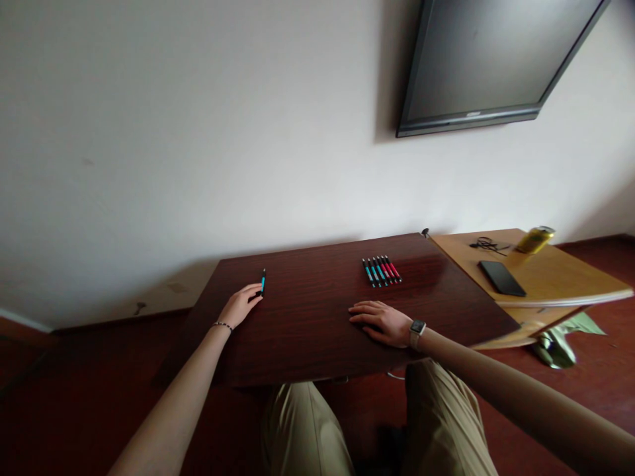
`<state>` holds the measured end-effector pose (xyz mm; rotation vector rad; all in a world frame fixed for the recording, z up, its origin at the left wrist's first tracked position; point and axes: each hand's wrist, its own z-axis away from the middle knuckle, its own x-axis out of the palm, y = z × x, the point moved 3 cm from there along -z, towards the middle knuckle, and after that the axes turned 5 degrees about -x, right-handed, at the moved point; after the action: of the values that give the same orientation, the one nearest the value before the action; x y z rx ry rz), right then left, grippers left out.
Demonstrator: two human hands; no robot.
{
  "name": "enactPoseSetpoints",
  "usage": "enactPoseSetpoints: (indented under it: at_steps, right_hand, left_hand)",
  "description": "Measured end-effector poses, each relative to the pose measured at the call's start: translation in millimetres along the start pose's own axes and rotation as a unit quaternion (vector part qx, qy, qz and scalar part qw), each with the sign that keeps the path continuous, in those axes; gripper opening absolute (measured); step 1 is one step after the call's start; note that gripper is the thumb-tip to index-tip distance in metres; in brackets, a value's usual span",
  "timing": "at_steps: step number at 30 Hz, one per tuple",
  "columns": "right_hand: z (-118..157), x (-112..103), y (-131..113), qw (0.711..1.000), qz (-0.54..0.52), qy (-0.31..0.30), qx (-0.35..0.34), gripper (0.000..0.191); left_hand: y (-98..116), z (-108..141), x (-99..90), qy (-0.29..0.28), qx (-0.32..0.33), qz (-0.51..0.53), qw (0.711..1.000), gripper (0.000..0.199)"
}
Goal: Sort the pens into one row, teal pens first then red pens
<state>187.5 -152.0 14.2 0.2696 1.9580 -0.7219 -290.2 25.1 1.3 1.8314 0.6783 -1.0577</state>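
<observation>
A single blue and black pen [263, 280] lies on the left part of the dark wooden table, pointing away from me. The thumb and fingers of my left hand [242, 304] are closed about its near end. My right hand [380, 321] rests palm down on the tabletop with its fingers stretched out, holding nothing. Beyond that hand several pens [381, 271] lie side by side in a neat row. The blue ones are on the left of the row and the pink-red ones on the right.
The dark table [302, 344] stands against a white wall. A lighter wooden side table [560, 277] adjoins it on the right, bearing a black phone [501, 277], a coiled black cable [489, 245] and a yellow can [534, 240]. A television [491, 66] hangs above.
</observation>
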Motion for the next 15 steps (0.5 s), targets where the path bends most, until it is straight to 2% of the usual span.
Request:
enactPoseSetpoints:
  at_steps: [7,10,13,15]
  right_hand:
    - [0.0,-0.6,-0.1,1.0,0.002,-0.003,-0.001,0.045]
    - [0.0,-0.2,-0.1,1.0,-0.005,0.004,-0.005,0.046]
    - [-0.2,0.1,0.0,1.0,-0.005,0.009,-0.006,0.046]
    - [-0.6,0.1,-0.2,1.0,-0.004,0.007,-0.006,0.046]
  left_hand:
    - [3.8,1.8,1.6,-0.009,-0.024,0.027,0.999,0.056]
    - [7.4,5.0,0.3,0.009,-0.028,0.012,1.0,0.056]
    - [26.8,3.6,0.4,0.048,-0.007,-0.033,0.998,0.052]
    - [52.0,-2.4,6.0,0.061,0.017,-0.044,0.997,0.05]
